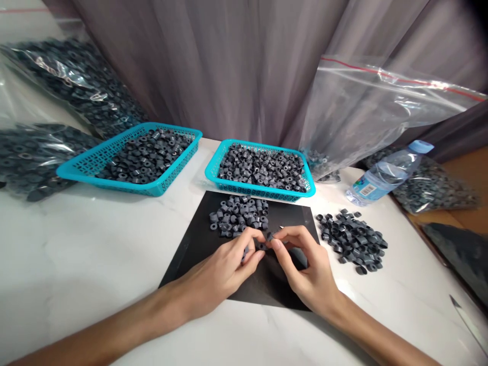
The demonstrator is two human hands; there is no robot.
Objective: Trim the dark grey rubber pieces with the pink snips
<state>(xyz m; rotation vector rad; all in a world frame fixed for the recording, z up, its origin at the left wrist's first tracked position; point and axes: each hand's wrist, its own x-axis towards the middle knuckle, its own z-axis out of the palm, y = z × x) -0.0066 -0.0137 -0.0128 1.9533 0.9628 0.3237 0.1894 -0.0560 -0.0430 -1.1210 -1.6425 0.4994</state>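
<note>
Over a black mat [190, 259], my left hand [232, 264] and my right hand [305, 264] meet near the mat's middle. Small dark parts show between the fingertips of my left hand, and another grey part rests against its palm. The thumb and index finger of my right hand pinch a small dark part [270, 236], which touches or nearly touches the left fingertips. Just behind the hands, a pile of grey ring-shaped parts [240, 216] lies on the mat. To the right, a pile of dark caps [354, 241] lies on the white table.
Two blue baskets [168, 178] [259, 190] of dark parts stand behind the mat. Filled plastic bags [76, 81] are at the left. At the right are an open clear bag [354, 117], a water bottle [389, 175] and a pointed tool [467, 320].
</note>
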